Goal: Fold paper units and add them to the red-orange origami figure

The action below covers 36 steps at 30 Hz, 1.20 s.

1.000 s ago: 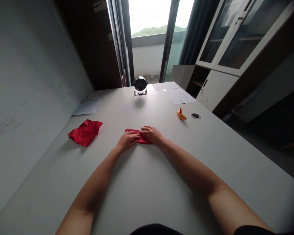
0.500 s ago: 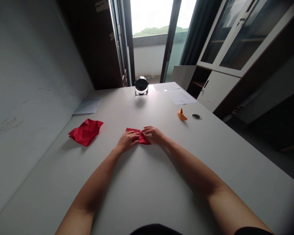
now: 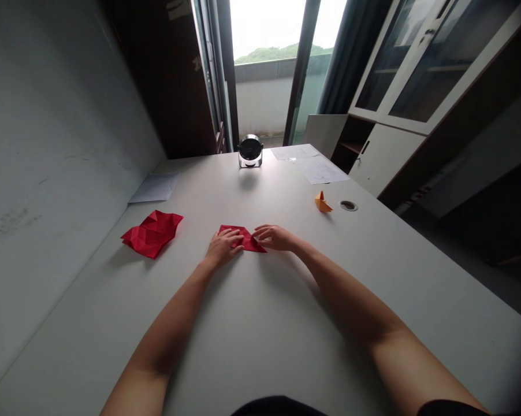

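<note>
1. A crumpled, creased red sheet (image 3: 152,233) lies flat on the white table (image 3: 252,323), well to the left of both hands.
2. A white paper (image 3: 155,187) sits beyond that sheet, farther out from the left hand and close to the wall.
3. The left hand (image 3: 220,247) rests palm down with its fingers spread and flat, pressing the left part of the folded red paper (image 3: 243,237); it grips nothing.
4. The folded red paper lies flat on the table between the two hands, touched by both.
5. A small round fan (image 3: 250,152) stands far beyond the hands.
6. The right hand (image 3: 276,237) has its fingers loosely curled, fingertips on the paper's right edge; whether they pinch it I cannot tell.
7. A small orange folded figure (image 3: 322,202) stands beyond and to the right of the right hand, just beside a round table grommet (image 3: 348,205).
</note>
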Each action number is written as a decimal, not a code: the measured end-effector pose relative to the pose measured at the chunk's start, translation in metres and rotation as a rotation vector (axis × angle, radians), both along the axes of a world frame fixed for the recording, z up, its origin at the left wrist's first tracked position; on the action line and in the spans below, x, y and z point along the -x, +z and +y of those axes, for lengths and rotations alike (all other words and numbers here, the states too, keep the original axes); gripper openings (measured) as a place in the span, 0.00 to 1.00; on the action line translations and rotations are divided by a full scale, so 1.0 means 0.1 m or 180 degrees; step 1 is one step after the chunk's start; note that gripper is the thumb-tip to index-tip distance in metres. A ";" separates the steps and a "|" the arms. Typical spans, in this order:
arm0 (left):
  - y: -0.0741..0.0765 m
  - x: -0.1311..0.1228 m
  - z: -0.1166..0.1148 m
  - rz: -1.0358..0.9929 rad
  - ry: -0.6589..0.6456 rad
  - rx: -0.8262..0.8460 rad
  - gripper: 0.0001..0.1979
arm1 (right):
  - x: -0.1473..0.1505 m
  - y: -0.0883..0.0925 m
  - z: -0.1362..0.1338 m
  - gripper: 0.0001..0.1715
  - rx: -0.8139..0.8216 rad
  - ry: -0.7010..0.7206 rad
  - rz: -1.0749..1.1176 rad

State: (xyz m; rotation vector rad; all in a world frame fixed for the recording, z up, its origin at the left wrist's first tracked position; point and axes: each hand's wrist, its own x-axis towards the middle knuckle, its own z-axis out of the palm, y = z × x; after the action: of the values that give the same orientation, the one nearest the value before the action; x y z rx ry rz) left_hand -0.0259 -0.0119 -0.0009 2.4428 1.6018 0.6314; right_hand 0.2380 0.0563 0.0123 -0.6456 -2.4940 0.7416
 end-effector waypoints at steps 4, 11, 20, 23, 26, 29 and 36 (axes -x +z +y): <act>-0.04 0.03 0.01 0.0015 0.0292 -0.0048 0.18 | 0.02 0.02 -0.03 0.12 -0.0103 -0.0058 0.0058; 0.00 0.02 -0.03 0.0120 0.0800 -0.0015 0.20 | 0.02 0.00 -0.01 0.11 -0.0266 -0.0044 0.0111; 0.02 0.05 -0.01 -0.0117 0.0218 0.0001 0.17 | 0.16 -0.07 -0.14 0.25 -0.0586 -0.0054 -0.0184; 0.02 0.00 -0.02 -0.0252 0.0161 0.0076 0.17 | 0.20 -0.12 -0.16 0.32 -0.0646 -0.0136 -0.0315; 0.02 -0.04 -0.03 -0.0365 0.0317 0.0112 0.17 | 0.21 -0.13 -0.14 0.24 -0.0699 -0.0090 -0.0320; 0.04 -0.06 -0.04 -0.0419 0.0438 0.0109 0.18 | 0.19 -0.10 -0.13 0.14 -0.0740 -0.0263 -0.0274; 0.10 -0.07 -0.07 -0.0340 0.0451 0.0143 0.17 | 0.12 -0.02 -0.14 0.17 -0.0985 -0.1031 -0.0584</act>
State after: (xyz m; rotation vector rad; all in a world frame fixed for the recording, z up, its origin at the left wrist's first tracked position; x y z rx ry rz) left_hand -0.0189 -0.0189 0.0087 2.2385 1.7373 0.7257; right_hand 0.2256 0.0421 0.0104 -1.0031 -2.5013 0.1793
